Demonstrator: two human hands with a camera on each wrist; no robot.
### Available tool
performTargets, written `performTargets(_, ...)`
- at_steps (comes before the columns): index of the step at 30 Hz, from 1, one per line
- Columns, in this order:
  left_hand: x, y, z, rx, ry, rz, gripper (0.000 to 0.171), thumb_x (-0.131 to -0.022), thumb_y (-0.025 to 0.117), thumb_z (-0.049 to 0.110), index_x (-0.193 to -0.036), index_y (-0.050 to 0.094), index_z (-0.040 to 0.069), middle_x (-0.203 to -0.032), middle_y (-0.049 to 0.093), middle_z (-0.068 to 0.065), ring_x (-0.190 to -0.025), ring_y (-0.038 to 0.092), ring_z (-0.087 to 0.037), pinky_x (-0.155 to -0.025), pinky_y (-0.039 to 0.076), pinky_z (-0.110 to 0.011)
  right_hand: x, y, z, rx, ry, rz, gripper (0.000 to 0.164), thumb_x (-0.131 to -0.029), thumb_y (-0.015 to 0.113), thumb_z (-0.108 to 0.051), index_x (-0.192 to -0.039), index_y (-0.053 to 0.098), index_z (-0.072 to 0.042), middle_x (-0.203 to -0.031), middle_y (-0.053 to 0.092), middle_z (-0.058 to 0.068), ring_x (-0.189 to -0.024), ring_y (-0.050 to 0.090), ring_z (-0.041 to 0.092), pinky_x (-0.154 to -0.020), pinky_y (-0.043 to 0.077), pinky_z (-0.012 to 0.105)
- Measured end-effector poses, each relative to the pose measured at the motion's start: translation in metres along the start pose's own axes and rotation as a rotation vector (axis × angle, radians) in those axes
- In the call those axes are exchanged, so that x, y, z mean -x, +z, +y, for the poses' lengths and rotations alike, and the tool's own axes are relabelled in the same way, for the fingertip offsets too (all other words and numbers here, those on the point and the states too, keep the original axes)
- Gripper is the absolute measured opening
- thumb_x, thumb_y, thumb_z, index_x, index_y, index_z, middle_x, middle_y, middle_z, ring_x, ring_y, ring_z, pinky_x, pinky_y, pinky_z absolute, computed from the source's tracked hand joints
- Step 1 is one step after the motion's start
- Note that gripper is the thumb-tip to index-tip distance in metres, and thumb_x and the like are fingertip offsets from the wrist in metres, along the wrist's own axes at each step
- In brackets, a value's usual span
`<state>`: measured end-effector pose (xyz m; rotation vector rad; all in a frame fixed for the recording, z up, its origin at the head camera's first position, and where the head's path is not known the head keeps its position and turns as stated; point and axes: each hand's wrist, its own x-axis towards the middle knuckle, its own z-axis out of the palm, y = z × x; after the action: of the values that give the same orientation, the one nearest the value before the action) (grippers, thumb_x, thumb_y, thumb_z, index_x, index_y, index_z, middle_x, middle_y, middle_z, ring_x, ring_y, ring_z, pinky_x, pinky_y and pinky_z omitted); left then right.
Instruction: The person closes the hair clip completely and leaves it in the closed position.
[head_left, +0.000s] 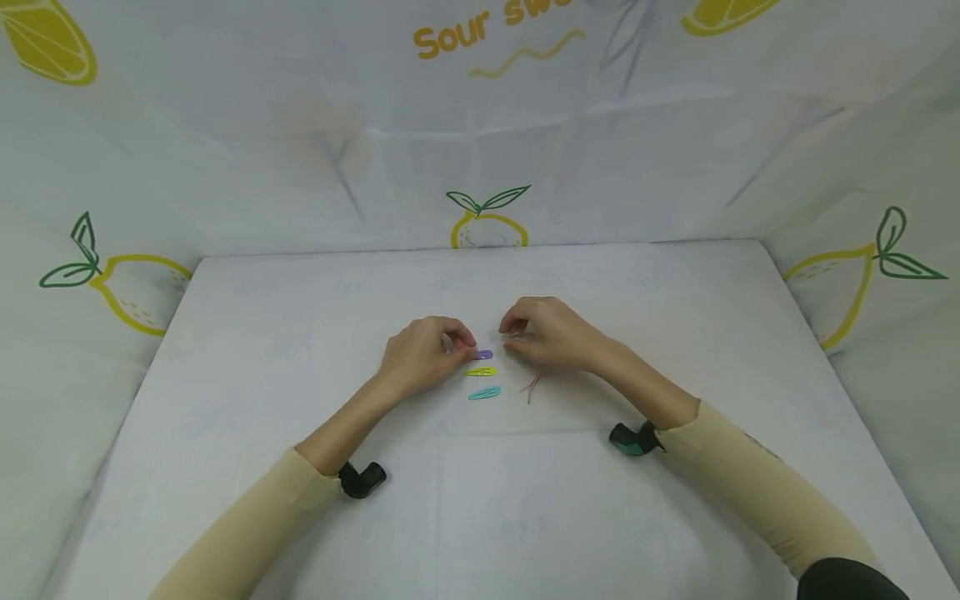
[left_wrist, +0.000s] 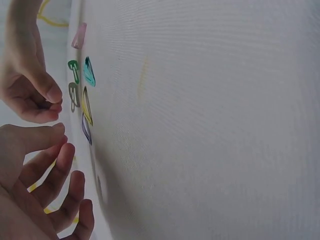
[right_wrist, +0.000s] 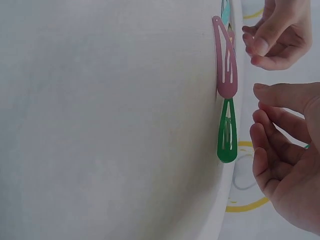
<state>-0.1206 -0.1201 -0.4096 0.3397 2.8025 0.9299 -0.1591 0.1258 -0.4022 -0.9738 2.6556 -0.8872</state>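
Over the table's middle, my left hand (head_left: 423, 354) has its thumb and index tips close together, beside a purple hair clip (head_left: 486, 355). Below that clip lie a yellow hair clip (head_left: 487, 372) and a teal hair clip (head_left: 486, 392). Across from it, my right hand (head_left: 557, 335) hovers with loosely bent fingers, thumb apart from the index. Near it are a pink hair clip (right_wrist: 229, 89) and a green hair clip (right_wrist: 227, 156). An olive-grey hair clip (left_wrist: 72, 91) shows in the left wrist view. Nothing shows between either hand's fingertips.
All the clips lie in a small group on a white-covered table (head_left: 480, 508). White cloth walls (head_left: 247, 167) with lemon prints stand behind it and at both sides. Dark wrist cameras (head_left: 363, 481) sit under the sleeve cuffs, close above the tabletop.
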Motion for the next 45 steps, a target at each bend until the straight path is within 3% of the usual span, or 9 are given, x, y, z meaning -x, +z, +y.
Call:
performTargets(29,-0.017,0.005,0.018,-0.017,0.050,-0.052,0.013,-0.097,0.076,0.029,-0.108,0.081,0.023,-0.096,0.077,0.009,-0.072,0.061,-0.010,-0.061,0.045,-0.030,0.013,-0.010,0.021,-0.003,0.020,0.045,0.022,-0.093,0.083,-0.009,-0.113,0.078,-0.001,-0.108,0.079,0.010,-0.103,0.072,0.026,-0.096,0.059,0.047)
performTargets(36,-0.022,0.010,0.021,-0.040,0.064,-0.059,0.020,-0.098,0.079,0.029,-0.116,0.082,0.021,-0.109,0.081,0.005,-0.088,0.068,-0.015,-0.074,0.052,-0.033,0.015,-0.012,0.026,0.008,0.055,0.028,0.022,-0.093,0.083,-0.010,-0.113,0.078,-0.002,-0.109,0.079,0.010,-0.104,0.072,0.026,-0.097,0.058,0.047)
performTargets(39,-0.025,0.013,0.021,-0.047,0.077,-0.070,0.025,-0.098,0.080,0.028,-0.121,0.082,0.019,-0.119,0.081,0.002,-0.104,0.072,-0.019,-0.086,0.057,-0.038,0.016,-0.013,0.028,0.009,0.073,0.023,0.022,-0.093,0.083,-0.010,-0.113,0.078,-0.003,-0.109,0.079,0.009,-0.104,0.072,0.026,-0.096,0.058,0.046)
performTargets(45,-0.030,0.019,0.023,-0.047,0.113,-0.089,0.035,-0.099,0.081,0.026,-0.133,0.078,0.016,-0.139,0.075,-0.004,-0.132,0.066,-0.029,-0.107,0.054,-0.051,0.018,-0.014,0.032,0.006,0.087,0.015,0.020,-0.093,0.083,-0.010,-0.112,0.079,-0.003,-0.108,0.079,0.009,-0.103,0.072,0.026,-0.095,0.057,0.045)
